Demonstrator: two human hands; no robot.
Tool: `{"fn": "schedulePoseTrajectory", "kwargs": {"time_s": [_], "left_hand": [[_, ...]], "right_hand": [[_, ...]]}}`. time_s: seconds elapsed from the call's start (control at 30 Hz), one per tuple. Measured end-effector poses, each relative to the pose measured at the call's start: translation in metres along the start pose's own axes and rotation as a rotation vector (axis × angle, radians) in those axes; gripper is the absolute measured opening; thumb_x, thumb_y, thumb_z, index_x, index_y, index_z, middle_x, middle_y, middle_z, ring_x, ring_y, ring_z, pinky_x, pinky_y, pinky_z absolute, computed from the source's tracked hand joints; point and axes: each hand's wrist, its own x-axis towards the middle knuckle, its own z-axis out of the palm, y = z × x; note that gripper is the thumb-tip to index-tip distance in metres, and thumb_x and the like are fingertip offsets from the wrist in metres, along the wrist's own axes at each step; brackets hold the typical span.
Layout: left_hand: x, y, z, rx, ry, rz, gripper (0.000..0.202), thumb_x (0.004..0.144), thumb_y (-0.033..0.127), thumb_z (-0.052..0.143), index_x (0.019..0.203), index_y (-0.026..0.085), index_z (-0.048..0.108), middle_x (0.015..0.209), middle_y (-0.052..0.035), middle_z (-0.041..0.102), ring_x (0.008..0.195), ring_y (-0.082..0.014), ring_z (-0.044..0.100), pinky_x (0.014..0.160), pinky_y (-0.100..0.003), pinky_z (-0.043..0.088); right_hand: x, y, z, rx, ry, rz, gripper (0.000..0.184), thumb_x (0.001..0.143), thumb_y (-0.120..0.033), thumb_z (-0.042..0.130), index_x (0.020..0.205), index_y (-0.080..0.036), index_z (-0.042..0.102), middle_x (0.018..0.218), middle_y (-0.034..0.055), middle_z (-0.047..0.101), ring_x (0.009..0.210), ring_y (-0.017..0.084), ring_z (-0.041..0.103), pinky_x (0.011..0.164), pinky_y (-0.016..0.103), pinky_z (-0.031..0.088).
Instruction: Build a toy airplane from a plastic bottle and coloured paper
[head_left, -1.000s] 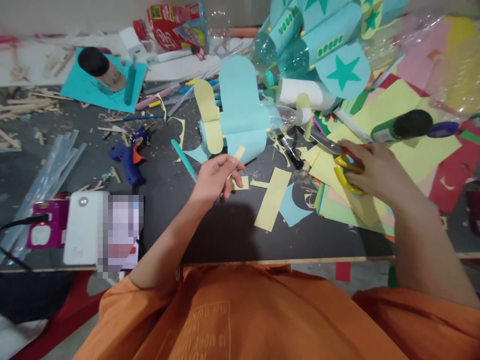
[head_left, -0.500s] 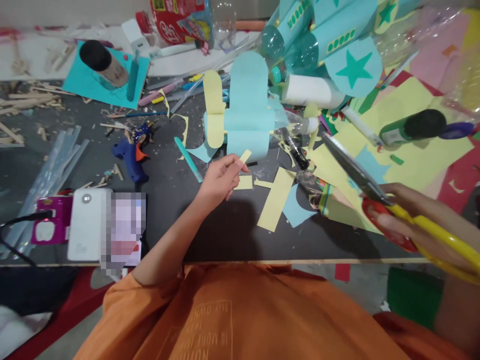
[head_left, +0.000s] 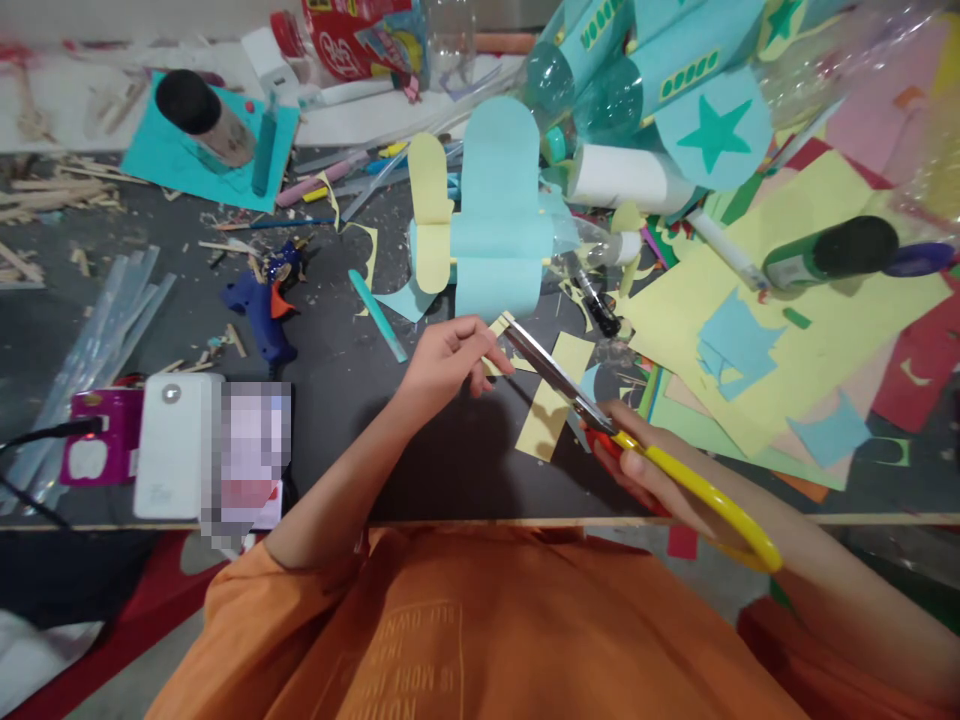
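Note:
Between the thumb and finger of my left hand is a small yellow paper strip. My right hand grips scissors with red and yellow handles, and their blade tips meet the strip close to my left fingers. Just beyond my hands lies a plastic bottle dressed as a plane, with light-blue paper wings and a yellow paper tail piece. Under the scissors a wider yellow paper strip lies on the dark table.
A blue glue gun, a white power bank and clear glue sticks lie on the left. Paper scraps and a black-capped bottle cover the right. Star-marked bottle models stand behind.
My right hand has brought the scissors left from the right side, so their tips now reach the yellow strip. My left hand stays nearly in place, still pinching it.

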Motion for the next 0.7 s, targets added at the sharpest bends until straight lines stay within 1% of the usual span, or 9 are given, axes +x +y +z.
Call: {"fn": "schedulePoseTrajectory", "kwargs": {"time_s": [0.1, 0.2, 0.27, 0.37, 0.4, 0.57, 0.63, 0.7], "left_hand": [[0.000, -0.002, -0.001, 0.001, -0.023, 0.005, 0.023, 0.079, 0.021, 0.051, 0.057, 0.015, 0.050, 0.063, -0.0013, 0.070, 0.032, -0.0006, 0.046, 0.047, -0.017, 0.052], [0.000, -0.003, -0.002, -0.002, -0.046, 0.010, 0.023, 0.078, 0.022, 0.052, 0.057, 0.015, 0.051, 0.061, -0.0011, 0.069, 0.033, -0.0007, 0.047, 0.048, -0.017, 0.052], [0.001, -0.003, -0.002, -0.005, -0.055, 0.009, 0.022, 0.077, 0.022, 0.053, 0.057, 0.015, 0.051, 0.060, -0.0009, 0.069, 0.032, -0.0006, 0.046, 0.047, -0.016, 0.052], [0.001, -0.004, -0.003, -0.004, -0.056, 0.003, 0.021, 0.077, 0.023, 0.054, 0.057, 0.015, 0.051, 0.062, -0.0011, 0.070, 0.032, -0.0001, 0.046, 0.048, -0.017, 0.052], [0.001, -0.004, -0.003, -0.002, -0.056, 0.002, 0.021, 0.076, 0.023, 0.054, 0.057, 0.015, 0.051, 0.062, -0.0011, 0.070, 0.032, -0.0002, 0.046, 0.048, -0.017, 0.052], [0.001, -0.004, -0.001, 0.003, -0.044, 0.005, 0.022, 0.076, 0.025, 0.055, 0.055, 0.016, 0.052, 0.055, 0.0006, 0.067, 0.032, -0.0007, 0.045, 0.047, -0.016, 0.052], [0.001, -0.003, 0.000, 0.014, -0.035, -0.005, 0.023, 0.076, 0.024, 0.054, 0.055, 0.016, 0.052, 0.052, 0.0014, 0.065, 0.032, -0.0010, 0.045, 0.047, -0.017, 0.052], [0.001, -0.003, 0.000, 0.021, -0.028, -0.014, 0.023, 0.077, 0.024, 0.053, 0.055, 0.016, 0.052, 0.051, 0.0016, 0.064, 0.032, -0.0010, 0.044, 0.047, -0.017, 0.052]], "right_hand": [[0.005, -0.007, 0.005, 0.020, -0.006, 0.039, 0.061, 0.080, -0.076, 0.032, 0.102, -0.021, 0.044, 0.060, -0.0051, 0.038, 0.046, 0.007, 0.031, 0.040, 0.022, 0.021], [0.008, -0.008, 0.005, 0.093, -0.028, 0.022, 0.060, 0.080, -0.075, 0.033, 0.105, -0.021, 0.044, 0.058, -0.0068, 0.035, 0.044, 0.006, 0.027, 0.039, 0.022, 0.018], [0.010, -0.005, 0.004, 0.133, -0.075, 0.001, 0.057, 0.083, -0.072, 0.034, 0.108, -0.021, 0.042, 0.054, -0.0086, 0.033, 0.042, 0.006, 0.025, 0.037, 0.021, 0.018], [0.012, -0.001, 0.003, 0.136, -0.163, -0.038, 0.054, 0.086, -0.068, 0.034, 0.111, -0.020, 0.041, 0.050, -0.0098, 0.034, 0.039, 0.006, 0.027, 0.036, 0.021, 0.020], [0.013, -0.002, 0.003, 0.131, -0.167, -0.038, 0.054, 0.086, -0.068, 0.034, 0.110, -0.020, 0.041, 0.050, -0.0099, 0.034, 0.039, 0.006, 0.027, 0.037, 0.020, 0.021], [0.012, -0.011, 0.009, 0.130, -0.036, 0.033, 0.058, 0.081, -0.074, 0.033, 0.101, -0.021, 0.042, 0.052, -0.0090, 0.034, 0.042, 0.006, 0.026, 0.039, 0.022, 0.019], [0.012, -0.013, 0.011, 0.153, -0.041, 0.042, 0.057, 0.079, -0.075, 0.034, 0.099, -0.022, 0.042, 0.053, -0.0090, 0.032, 0.042, 0.006, 0.026, 0.039, 0.022, 0.020], [0.013, -0.012, 0.011, 0.175, -0.058, 0.040, 0.055, 0.081, -0.073, 0.035, 0.100, -0.022, 0.040, 0.053, -0.0093, 0.029, 0.041, 0.007, 0.025, 0.039, 0.023, 0.020]]}}
